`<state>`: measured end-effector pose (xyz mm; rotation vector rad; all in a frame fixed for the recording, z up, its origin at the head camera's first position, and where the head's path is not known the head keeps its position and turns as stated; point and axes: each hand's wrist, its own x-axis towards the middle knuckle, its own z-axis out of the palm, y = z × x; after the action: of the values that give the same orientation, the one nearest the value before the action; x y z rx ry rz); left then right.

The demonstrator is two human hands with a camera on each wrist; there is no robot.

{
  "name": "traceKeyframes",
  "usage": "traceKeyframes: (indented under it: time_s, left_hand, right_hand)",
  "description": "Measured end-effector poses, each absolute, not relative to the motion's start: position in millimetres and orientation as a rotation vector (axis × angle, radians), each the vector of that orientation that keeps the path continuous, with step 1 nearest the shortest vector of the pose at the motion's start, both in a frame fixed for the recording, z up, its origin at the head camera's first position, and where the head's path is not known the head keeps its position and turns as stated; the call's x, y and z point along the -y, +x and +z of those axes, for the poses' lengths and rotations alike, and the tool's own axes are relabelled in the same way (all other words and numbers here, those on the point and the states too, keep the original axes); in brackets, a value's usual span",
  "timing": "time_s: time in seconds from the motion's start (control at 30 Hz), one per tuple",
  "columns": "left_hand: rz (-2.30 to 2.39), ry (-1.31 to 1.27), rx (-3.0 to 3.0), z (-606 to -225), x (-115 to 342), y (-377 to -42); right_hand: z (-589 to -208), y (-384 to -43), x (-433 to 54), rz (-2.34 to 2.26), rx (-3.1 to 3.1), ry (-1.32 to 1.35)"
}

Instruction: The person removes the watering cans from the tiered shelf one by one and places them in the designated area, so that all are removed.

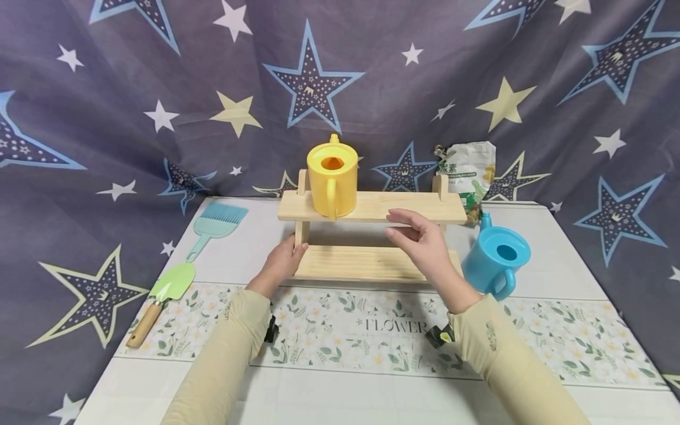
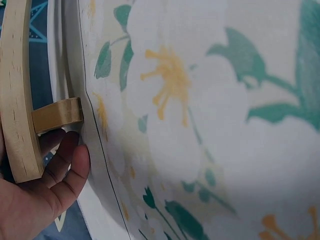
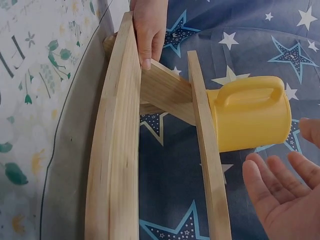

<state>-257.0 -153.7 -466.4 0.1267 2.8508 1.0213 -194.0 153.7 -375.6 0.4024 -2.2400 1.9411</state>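
A two-tier wooden shelf point(image 1: 366, 264) stands at the middle of the table. On the left part of its upper board sits a yellow watering can point(image 1: 340, 183), handle facing me. My left hand point(image 1: 280, 261) grips the lower board's left end, thumb on top and fingers curled underneath, as the left wrist view of the hand point(image 2: 55, 190) shows. In front of the upper board's right half hovers my right hand point(image 1: 422, 239), fingers loosely bent and holding nothing. From the right wrist view, this hand point(image 3: 287, 190) is apart from both the shelf and the yellow can.
Right of the shelf stands a blue watering can point(image 1: 491, 260), with a white-and-green bag point(image 1: 470, 168) behind it. At left lie a blue brush point(image 1: 215, 221) and a green trowel point(image 1: 170, 283) with a wooden handle. A starry curtain point(image 1: 382, 88) hangs behind the table.
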Motion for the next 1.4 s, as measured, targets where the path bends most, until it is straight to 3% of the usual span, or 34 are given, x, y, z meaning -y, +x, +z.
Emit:
traceKeyframes:
  time_s: [1.4]
  left_hand:
    - [1.017,0.141,-2.86,-468,152,-257]
  right_hand:
    - [-366,-227,-85,1.945,2.219,0.407]
